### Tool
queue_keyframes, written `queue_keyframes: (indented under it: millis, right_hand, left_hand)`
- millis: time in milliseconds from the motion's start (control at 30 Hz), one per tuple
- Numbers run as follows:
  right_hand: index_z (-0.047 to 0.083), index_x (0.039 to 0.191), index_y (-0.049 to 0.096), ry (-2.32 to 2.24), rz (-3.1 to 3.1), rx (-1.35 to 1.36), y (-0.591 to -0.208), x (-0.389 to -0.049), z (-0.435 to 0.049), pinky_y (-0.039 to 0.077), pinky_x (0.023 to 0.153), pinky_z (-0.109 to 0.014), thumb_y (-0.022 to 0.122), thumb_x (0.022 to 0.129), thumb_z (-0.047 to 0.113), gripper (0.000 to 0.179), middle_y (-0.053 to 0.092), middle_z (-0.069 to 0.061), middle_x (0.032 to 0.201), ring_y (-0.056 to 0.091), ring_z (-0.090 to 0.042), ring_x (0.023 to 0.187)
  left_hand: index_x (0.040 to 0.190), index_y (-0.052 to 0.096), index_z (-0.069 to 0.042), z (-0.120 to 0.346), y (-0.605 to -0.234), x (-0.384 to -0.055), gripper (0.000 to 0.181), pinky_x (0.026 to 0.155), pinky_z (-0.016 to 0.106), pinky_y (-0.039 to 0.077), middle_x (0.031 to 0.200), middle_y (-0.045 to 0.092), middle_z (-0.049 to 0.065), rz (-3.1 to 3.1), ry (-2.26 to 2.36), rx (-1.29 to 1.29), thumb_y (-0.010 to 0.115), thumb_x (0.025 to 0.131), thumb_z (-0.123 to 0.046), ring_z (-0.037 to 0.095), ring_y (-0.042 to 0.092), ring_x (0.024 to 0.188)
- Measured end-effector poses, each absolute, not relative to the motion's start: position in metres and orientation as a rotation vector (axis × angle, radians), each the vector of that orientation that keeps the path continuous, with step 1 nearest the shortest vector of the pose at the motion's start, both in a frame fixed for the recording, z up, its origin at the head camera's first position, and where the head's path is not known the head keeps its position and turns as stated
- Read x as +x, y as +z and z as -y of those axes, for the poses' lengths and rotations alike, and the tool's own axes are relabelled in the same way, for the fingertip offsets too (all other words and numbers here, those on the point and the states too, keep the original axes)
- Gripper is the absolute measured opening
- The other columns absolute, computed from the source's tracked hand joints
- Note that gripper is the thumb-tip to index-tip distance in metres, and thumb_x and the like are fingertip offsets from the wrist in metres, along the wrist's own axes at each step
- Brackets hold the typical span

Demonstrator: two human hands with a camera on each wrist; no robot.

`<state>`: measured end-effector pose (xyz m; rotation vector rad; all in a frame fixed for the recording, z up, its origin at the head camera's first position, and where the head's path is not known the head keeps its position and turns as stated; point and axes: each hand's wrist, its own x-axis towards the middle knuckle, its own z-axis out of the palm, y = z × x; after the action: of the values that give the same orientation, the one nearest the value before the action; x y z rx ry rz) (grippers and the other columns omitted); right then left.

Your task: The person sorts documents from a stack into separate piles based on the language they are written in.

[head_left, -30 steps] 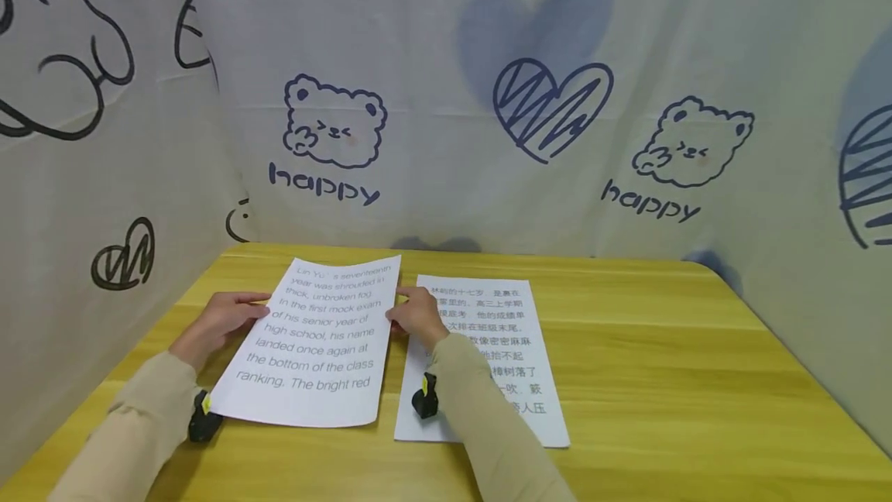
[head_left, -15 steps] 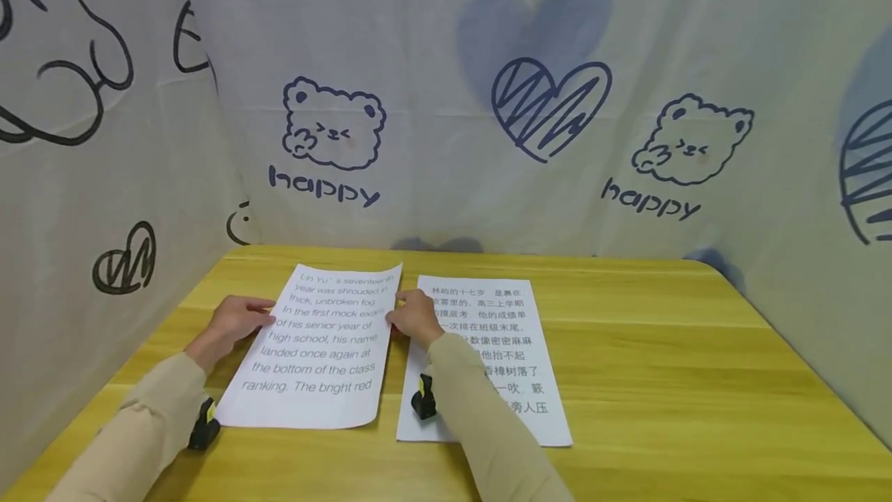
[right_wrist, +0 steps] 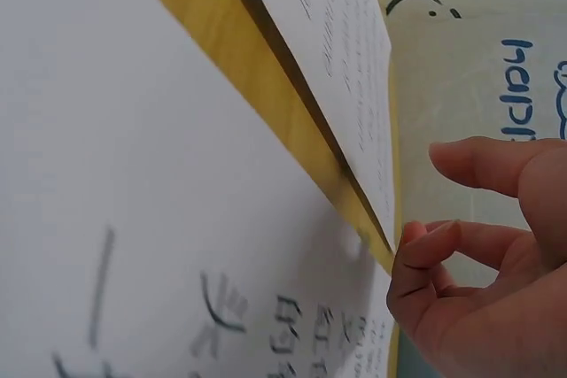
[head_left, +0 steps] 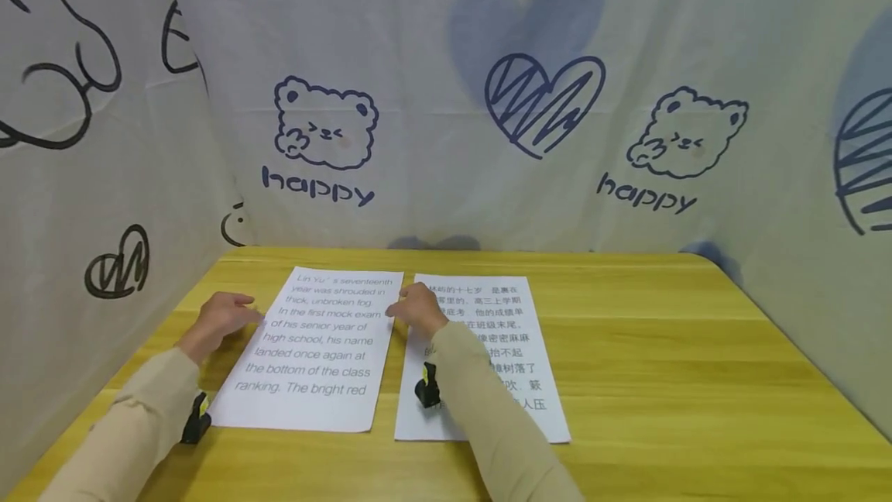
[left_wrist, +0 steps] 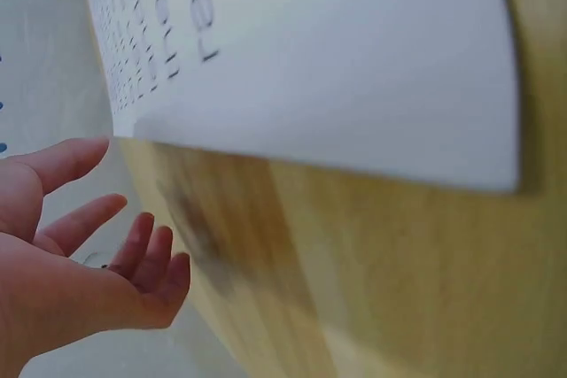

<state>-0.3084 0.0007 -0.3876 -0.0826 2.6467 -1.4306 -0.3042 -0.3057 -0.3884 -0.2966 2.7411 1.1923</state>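
Observation:
A white sheet printed with English text (head_left: 313,331) lies flat on the left part of the table. At its left edge is my left hand (head_left: 219,322), its fingers apart and loosely bent in the left wrist view, with nothing between them. Beside the right edge of that sheet hovers my right hand (head_left: 420,310), thumb and fingers separated in the right wrist view and holding nothing. Under the right hand and forearm lies a second white sheet with Chinese text (head_left: 516,347), partly hidden by them. A narrow strip of table shows between the two sheets.
The yellow wood-grain table (head_left: 662,362) extends to the right of the sheets. A pale curtain with bear and heart drawings (head_left: 432,177) closes off the back and both sides. Each wrist carries a small black camera (head_left: 197,418).
The English sheet was held slightly raised and curved between both hands; it has come down flat on the table. Both hands have let go of its edges.

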Motion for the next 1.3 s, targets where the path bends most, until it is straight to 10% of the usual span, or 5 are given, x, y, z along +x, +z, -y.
queue_keyframes:
  millis: [433,700,900,1300]
  right_hand:
    - [-0.002,0.136,0.052,-1.370,-2.642,-0.175,-0.373,-0.312,-0.034,0.047,0.093,-0.041,0.068,0.089,0.013,0.052,0.057,-0.018,0.130,0.060,-0.032,0.109]
    - [0.001,0.141,0.048,-1.384,-2.618,-0.209,-0.378,-0.314,-0.074,0.046,0.095,-0.042,0.063,0.093,0.019,0.053,0.056,-0.018,0.130,0.056,-0.031,0.113]
    - [0.003,0.144,0.044,-1.461,-2.537,-0.146,-0.381,-0.310,-0.110,0.047,0.094,-0.041,0.063,0.094,0.020,0.055,0.052,-0.018,0.135,0.055,-0.031,0.116]
    - [0.000,0.147,0.036,-1.530,-2.574,-0.110,-0.365,-0.298,-0.174,0.043,0.100,-0.044,0.057,0.098,0.020,0.057,0.042,-0.024,0.142,0.050,-0.037,0.121]
  left_hand:
    - [0.145,0.026,0.012,0.291,-0.382,-0.293,0.063,0.106,0.058,0.024,0.149,0.023,0.034,-2.727,1.334,-0.408,0.052,0.097,-0.018,0.052,0.016,0.133]
    - [0.150,0.024,0.003,0.243,-0.379,-0.290,0.063,0.098,0.048,0.043,0.148,0.029,0.030,-2.622,1.408,-0.259,0.049,0.100,-0.026,0.041,0.049,0.119]
    - [0.150,0.029,-0.001,0.193,-0.366,-0.289,0.057,0.111,0.047,0.026,0.153,0.029,0.020,-2.421,1.739,-0.126,0.049,0.101,-0.023,0.036,0.030,0.138]
    - [0.143,0.046,-0.004,0.113,-0.360,-0.298,0.047,0.109,0.039,0.032,0.151,0.036,0.013,-2.215,2.097,-0.030,0.055,0.097,-0.010,0.029,0.036,0.136]
